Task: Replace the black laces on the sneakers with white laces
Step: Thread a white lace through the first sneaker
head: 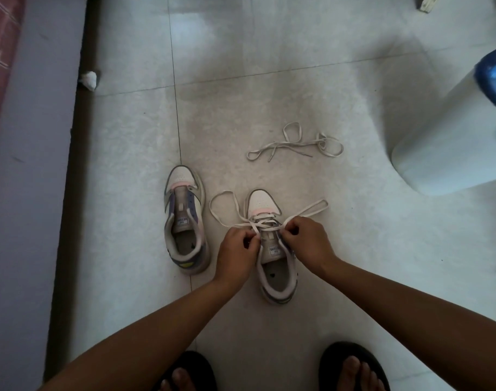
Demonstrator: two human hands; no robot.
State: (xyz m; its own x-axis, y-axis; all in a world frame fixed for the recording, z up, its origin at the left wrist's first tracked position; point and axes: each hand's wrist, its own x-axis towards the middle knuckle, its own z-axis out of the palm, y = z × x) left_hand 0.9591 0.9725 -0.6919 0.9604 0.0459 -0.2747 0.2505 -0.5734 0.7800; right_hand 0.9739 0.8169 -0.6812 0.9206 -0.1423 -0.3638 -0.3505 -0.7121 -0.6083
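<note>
Item 1, white lace in work (269, 221): threaded through the lower eyelets of the right-hand sneaker (272, 249), crossing just beyond the fingertips of both hands. One loose loop lies on the floor beyond and outboard of the left fingers, another beyond and outboard of the right fingers. Flat, woven, soft and very light, to judge by how it lies; likely to slip back through an eyelet if let go. Best taken close to the eyelet or at the stiff tip for threading, though the tips are not clearly seen here.

Item 2, left hand (237, 249): fingers curled, pinching the lace at the left eyelet row.

Item 3, right hand (304, 238): fingers curled, pinching the lace at the right eyelet row, the tongue lying between the two hands.

Item 4, second sneaker (184, 221): well to the left of the left fingers, upright, no lace in its eyelets. Light, with a soft upper that probably yields when pulled; steady it by the collar or sidewall.

Item 5, spare lace (296, 143): pale, loosely tangled on the tiled floor (354, 249), well beyond the right fingers. Apt to snag on itself when lifted; take it by one end.

No black lace can be made out.
</note>
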